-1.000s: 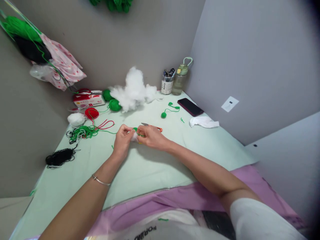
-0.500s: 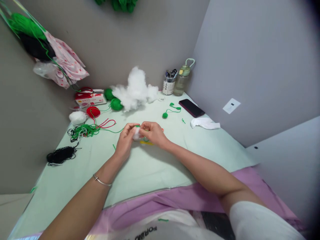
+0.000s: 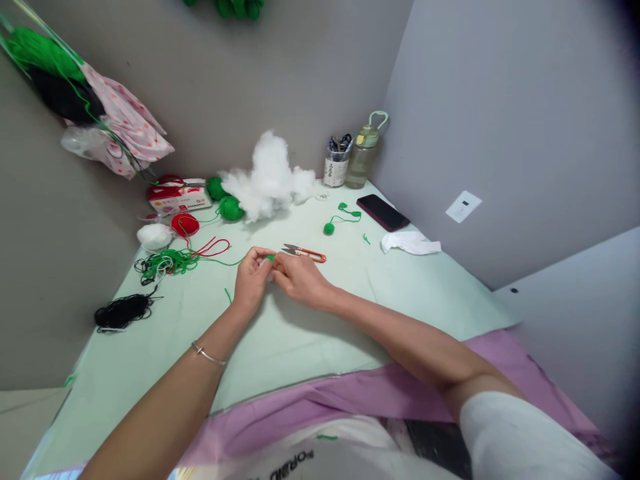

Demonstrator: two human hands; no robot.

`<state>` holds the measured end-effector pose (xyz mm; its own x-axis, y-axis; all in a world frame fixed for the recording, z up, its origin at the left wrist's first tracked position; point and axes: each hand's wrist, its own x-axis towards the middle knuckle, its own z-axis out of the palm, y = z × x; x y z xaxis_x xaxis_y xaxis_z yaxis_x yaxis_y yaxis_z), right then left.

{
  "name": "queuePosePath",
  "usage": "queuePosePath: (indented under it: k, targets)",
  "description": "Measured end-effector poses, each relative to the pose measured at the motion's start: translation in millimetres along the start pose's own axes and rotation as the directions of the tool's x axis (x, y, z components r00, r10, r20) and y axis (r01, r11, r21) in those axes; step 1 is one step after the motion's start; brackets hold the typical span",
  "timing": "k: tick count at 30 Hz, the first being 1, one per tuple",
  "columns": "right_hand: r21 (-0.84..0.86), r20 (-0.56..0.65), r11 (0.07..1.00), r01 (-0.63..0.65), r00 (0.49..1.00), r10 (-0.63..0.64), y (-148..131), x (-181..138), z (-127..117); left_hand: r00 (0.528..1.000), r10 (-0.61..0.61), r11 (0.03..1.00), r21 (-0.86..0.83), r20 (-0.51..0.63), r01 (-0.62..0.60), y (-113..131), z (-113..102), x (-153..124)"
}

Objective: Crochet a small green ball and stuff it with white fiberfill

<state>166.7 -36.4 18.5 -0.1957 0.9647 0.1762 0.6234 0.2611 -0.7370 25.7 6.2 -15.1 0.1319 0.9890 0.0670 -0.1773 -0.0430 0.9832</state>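
Observation:
My left hand (image 3: 251, 279) and my right hand (image 3: 299, 279) meet at the middle of the pale green table (image 3: 280, 333). Both pinch a small green crocheted piece (image 3: 271, 258) with a bit of white stuffing inside it. A green yarn strand (image 3: 220, 261) runs from the piece leftward to a tangle of green yarn (image 3: 165, 262). Orange-handled thread snips (image 3: 305, 253) lie on the table just beyond my right hand.
A heap of white stuffing (image 3: 267, 177), green yarn balls (image 3: 231, 209), a red yarn ball (image 3: 185, 225), a white ball (image 3: 154, 235) and black yarn (image 3: 123, 311) lie left and behind. A phone (image 3: 383, 213), tissue (image 3: 410, 243), bottle (image 3: 363, 150) and pen cup (image 3: 336, 163) stand right.
Both hands lifted the piece slightly half a second ago, then lowered it nearer the table. The snips, covered then, show again beyond my right hand.

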Motion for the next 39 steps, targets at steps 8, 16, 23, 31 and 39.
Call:
queuePosePath:
  k: [8, 16, 23, 31, 39]
  targets:
    - [-0.079, -0.08, 0.995, -0.068, 0.995, 0.061, 1.0, 6.3, -1.7, 0.996, -0.081, 0.994, -0.078, -0.028, 0.079, 4.2, 3.1, -6.2]
    - [-0.063, -0.11, 0.988, -0.143, 0.985, 0.136, 4.1, 7.3, -14.7, 0.986, -0.104, 0.985, -0.121, 0.133, 0.12, 20.9, -3.0, -6.9]
    - [-0.087, -0.01, 0.995, -0.059, 0.998, 0.058, 6.1, 6.0, -16.4, 0.994, -0.065, 0.997, -0.044, 0.093, 0.069, 5.7, -4.0, -1.5]
    - [-0.182, -0.005, 0.983, -0.022, 1.0, 0.022, -3.4, 1.7, -2.1, 0.999, 0.012, 1.0, -0.008, -0.038, -0.012, -4.5, 0.8, 0.3]
    - [0.046, -0.13, 0.985, 0.165, 0.979, -0.158, 11.5, 9.7, -22.9, 1.0, 0.016, 0.999, -0.03, -0.006, -0.016, -2.5, -2.6, 0.8]
